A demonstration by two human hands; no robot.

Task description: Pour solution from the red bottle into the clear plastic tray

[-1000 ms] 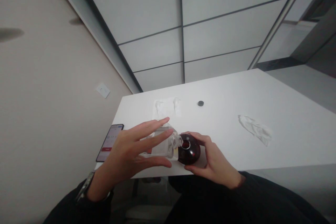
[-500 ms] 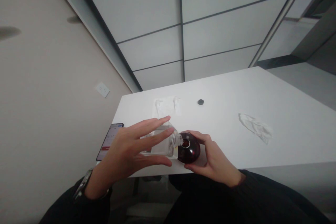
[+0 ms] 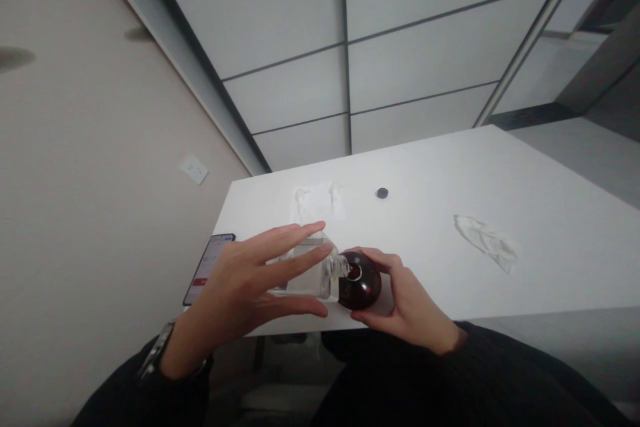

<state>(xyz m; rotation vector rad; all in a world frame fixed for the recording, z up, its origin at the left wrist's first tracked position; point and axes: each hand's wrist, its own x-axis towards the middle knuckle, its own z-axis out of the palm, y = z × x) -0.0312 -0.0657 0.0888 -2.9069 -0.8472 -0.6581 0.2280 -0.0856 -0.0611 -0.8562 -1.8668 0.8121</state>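
In my left hand (image 3: 260, 277) lies a clear, square-sided bottle (image 3: 307, 273), tilted onto its side with its threaded neck pointing right. The fingers and thumb are wrapped along its sides. My right hand (image 3: 407, 297) grips a round dark red-brown bottle (image 3: 367, 283) whose uncapped mouth faces up. The clear bottle's mouth is right at the opening of the brown one. Whether liquid is running between them is hard to make out. The far end of the clear bottle is hidden behind my left hand.
A phone (image 3: 207, 267) with a lit screen lies at the left edge of the white table (image 3: 425, 227). Farther back are a white tissue-like sheet (image 3: 317, 202) and a small dark cap (image 3: 383, 193). To the right lies a crumpled white cloth or tissue (image 3: 486, 241).
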